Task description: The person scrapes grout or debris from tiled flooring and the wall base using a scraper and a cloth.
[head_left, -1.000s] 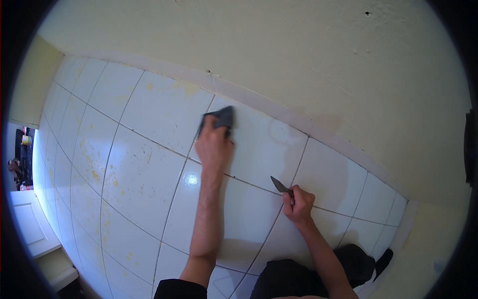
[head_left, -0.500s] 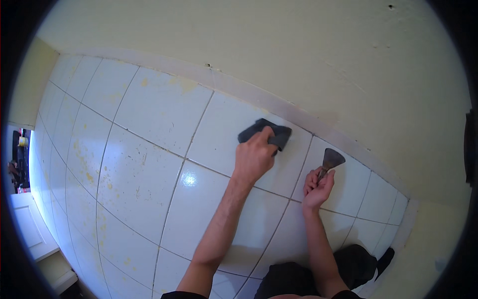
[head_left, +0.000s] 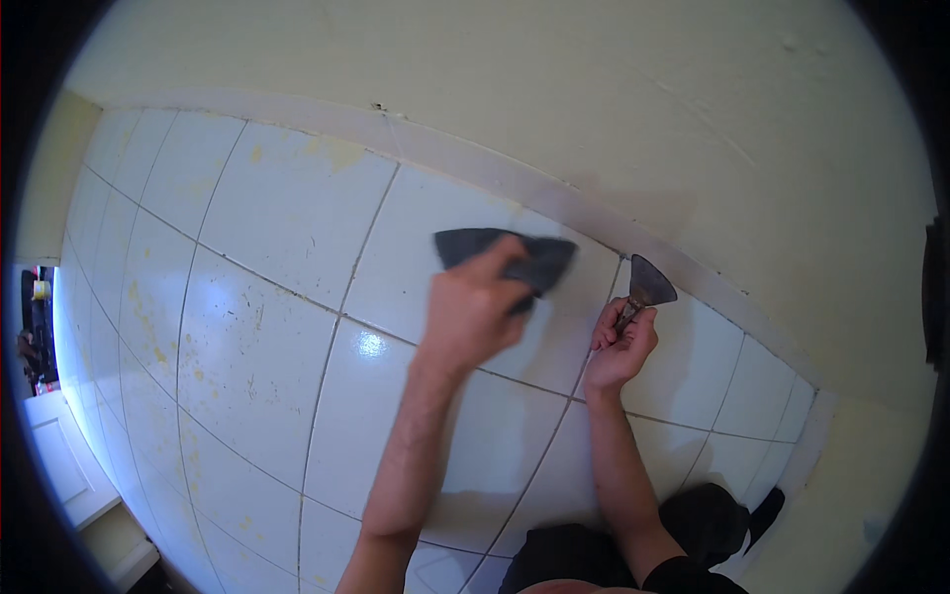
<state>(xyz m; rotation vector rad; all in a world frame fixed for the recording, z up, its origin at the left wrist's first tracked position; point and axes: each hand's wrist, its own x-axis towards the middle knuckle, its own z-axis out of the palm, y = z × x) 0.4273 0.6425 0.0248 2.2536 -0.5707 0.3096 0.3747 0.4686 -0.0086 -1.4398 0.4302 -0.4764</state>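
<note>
Tiled floor (head_left: 252, 436): white, glossy, dark grout lines; one, running left to right.
White panelled door (head_left: 59, 450): one, far left edge.
Yellow spots (head_left: 158, 348): too many to count, scattered over left-hand tiles; progress judged partial, this stretch apparently left to do.
Middle tile (head_left: 554, 337): one, beneath both cloth and left hand; few marks showing, so judged largely done.
Left hand (head_left: 470, 317): one, blurred; fingers bunched, gripping cloth; firmness of pressure impossible to tell.
Dark grey cloth (head_left: 551, 265): one, under the fingers, corners flaring either side.
Right hand (head_left: 618, 356): one, fingers curled, pinching scraper handle.
Scraper (head_left: 648, 287): one, blade away from wrist, near skirting (head_left: 683, 255); contact with floor unclear.
</note>
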